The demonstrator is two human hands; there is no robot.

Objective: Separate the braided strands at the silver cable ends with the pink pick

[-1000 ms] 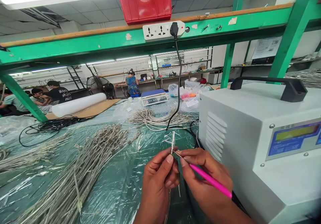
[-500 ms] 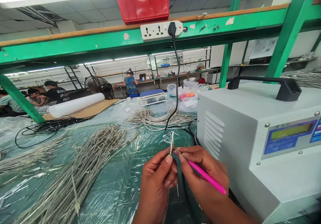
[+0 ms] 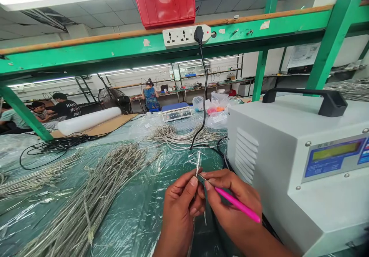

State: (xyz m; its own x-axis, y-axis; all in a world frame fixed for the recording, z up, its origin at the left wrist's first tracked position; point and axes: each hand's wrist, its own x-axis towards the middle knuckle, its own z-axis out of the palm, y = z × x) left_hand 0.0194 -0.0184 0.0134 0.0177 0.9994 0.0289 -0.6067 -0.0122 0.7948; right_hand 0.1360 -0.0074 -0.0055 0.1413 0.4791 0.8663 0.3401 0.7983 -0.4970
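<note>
Head camera, and it's small, close work: against half a second ago, the metal tip of the pink-handled tool [image 3: 238, 204] looks a shade lower along the silvery cable [image 3: 198, 159], nearer the left thumb. Both hands hold almost the same spot, and the cable's end points up just as it did. So, as I read it, the work is mid-step, with the picking at that frayed end not finished.

Now the grip! The left hand [image 3: 182, 197] is closed, thumb and forefinger pinching the cable just under its loose end, the other fingers curled in below. The right hand [image 3: 240, 188] is closed too, pinching the tool near its metal shaft like a pen, the handle slanting back across the palm side. Tip and cable meet, or very nearly; too fine to be sure.

And where's that cable? Up between the hands, above the table [image 3: 129, 214], its lower length trailing down past the left wrist. A thick bundle of cables [image 3: 106, 188] lies to the left, a grey machine [image 3: 262, 141] stands to the right.
</note>
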